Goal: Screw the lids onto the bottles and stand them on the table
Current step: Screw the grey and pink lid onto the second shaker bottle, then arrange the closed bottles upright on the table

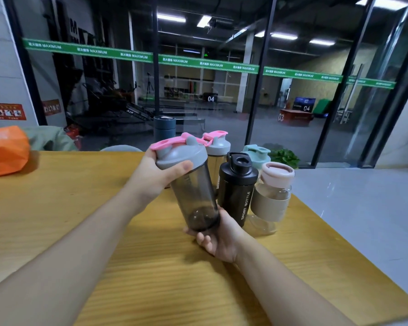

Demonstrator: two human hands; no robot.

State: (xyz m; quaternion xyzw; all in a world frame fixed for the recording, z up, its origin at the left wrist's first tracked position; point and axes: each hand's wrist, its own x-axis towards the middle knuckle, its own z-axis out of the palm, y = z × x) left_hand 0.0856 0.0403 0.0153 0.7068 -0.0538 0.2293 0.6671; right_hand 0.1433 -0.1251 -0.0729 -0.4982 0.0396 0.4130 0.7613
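I hold a smoky grey shaker bottle (194,196) tilted above the wooden table (80,220). My left hand (160,170) grips its grey lid (179,154), which has a pink flip cap and loop. My right hand (217,238) cups and grips the bottle's base from below. Standing behind and to the right are a second grey-lidded shaker with a pink cap (217,147), a black sport bottle (238,187), a mint-lidded bottle (257,155) and a clear bottle with a pale pink lid and beige sleeve (272,196); all have lids on.
An orange bag (5,149) lies at the table's far left corner, with green cloth beside it. A dark blue-grey canister (164,129) stands beyond the far edge by the glass wall. A leafy plant (285,156) sits behind the bottles. The table's right edge runs diagonally.
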